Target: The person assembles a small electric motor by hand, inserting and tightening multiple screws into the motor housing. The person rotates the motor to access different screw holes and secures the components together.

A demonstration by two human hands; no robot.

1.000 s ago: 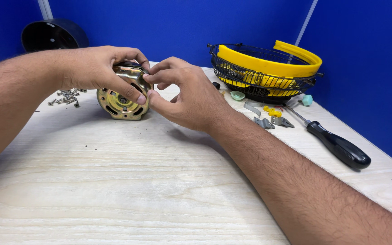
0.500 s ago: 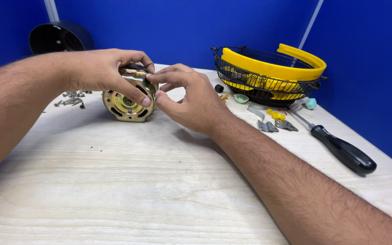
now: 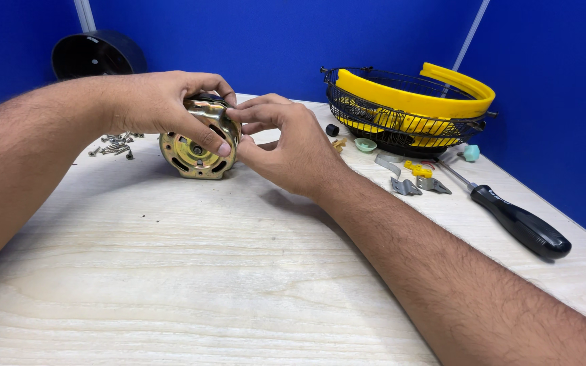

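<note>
holding the brass-coloured motor (image 3: 197, 146) on edge on the surface (image 3: 191, 271), my left hand (image 3: 161, 102) grasps it from above; right hand (image 3: 286, 146) pinches its right rim.

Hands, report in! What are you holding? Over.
Left hand grips brass-coloured motor. Right hand fingers pinch its top edge. Screws lie beside, apart.

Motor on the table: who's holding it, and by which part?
The left hand grips the motor over its top rim, thumb on the front face. The right hand has its fingers at the upper right edge; whether they pinch anything cannot be told.
</note>
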